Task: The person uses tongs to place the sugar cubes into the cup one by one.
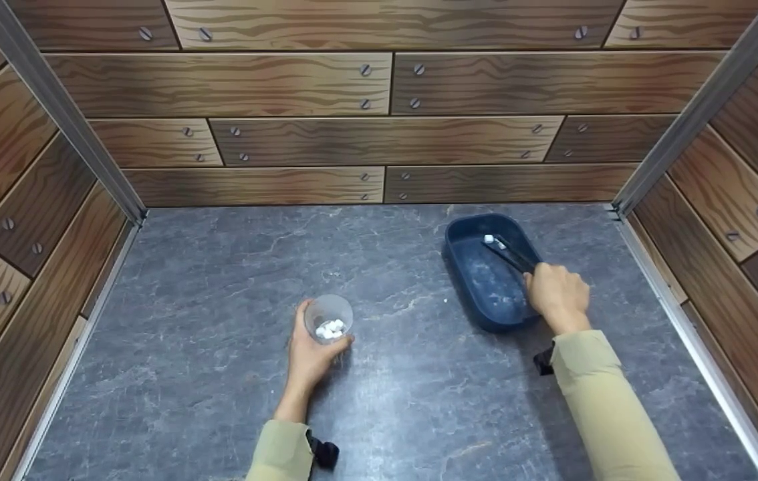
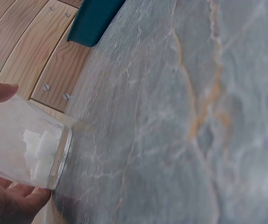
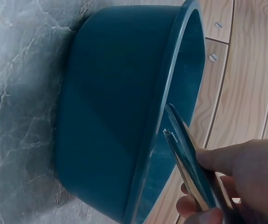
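My left hand (image 1: 311, 354) grips a clear plastic cup (image 1: 329, 302) around its side, thumb on one side and fingers on the other. Small white cubes (image 1: 330, 329) lie in a heap at the cup's bottom; in the left wrist view the cup (image 2: 17, 126) stands on or close over the table. My right hand (image 1: 558, 294) holds dark tongs (image 1: 516, 256), which reach down into a blue basin (image 1: 479, 317). At the tong tips shows a white cube (image 1: 488, 238), with another white piece (image 1: 501, 245) beside it. The right wrist view shows the tongs (image 3: 187, 154) over the rim, tips slightly apart.
The grey marbled tabletop (image 1: 205, 347) carries the basin at its back right. Wood-patterned panels (image 1: 299, 140) wall in the back and both sides, with metal posts (image 1: 693, 100) at the corners. A tiny white crumb (image 1: 445, 300) lies left of the basin.
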The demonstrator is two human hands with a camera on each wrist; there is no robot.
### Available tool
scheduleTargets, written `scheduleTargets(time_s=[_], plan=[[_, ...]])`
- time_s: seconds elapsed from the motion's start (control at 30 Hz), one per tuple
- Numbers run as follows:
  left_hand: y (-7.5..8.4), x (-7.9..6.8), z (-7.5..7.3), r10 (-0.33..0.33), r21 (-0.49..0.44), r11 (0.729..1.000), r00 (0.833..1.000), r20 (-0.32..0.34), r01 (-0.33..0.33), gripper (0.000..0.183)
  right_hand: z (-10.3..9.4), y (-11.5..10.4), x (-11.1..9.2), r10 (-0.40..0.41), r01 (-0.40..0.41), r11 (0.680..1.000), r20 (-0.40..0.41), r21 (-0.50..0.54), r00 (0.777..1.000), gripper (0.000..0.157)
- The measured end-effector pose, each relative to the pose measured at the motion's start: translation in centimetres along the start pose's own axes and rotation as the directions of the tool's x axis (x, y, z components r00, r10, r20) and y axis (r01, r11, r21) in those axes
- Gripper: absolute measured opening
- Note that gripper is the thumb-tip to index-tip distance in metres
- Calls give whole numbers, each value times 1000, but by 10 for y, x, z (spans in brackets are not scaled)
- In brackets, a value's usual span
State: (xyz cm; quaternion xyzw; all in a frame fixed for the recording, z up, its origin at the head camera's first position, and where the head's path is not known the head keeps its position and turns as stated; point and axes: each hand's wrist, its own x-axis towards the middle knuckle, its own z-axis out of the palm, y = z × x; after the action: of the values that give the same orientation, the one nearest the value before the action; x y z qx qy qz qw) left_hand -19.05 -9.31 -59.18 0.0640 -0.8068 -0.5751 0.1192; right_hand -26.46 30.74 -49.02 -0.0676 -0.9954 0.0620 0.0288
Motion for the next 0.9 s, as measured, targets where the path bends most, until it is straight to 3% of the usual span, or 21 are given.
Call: scheduleTargets(time_s=[0.9], plan=[[1, 0, -1, 13, 9, 1000, 1000, -6, -13, 97, 15, -5, 18, -14, 15, 1000, -44, 19, 999, 32]])
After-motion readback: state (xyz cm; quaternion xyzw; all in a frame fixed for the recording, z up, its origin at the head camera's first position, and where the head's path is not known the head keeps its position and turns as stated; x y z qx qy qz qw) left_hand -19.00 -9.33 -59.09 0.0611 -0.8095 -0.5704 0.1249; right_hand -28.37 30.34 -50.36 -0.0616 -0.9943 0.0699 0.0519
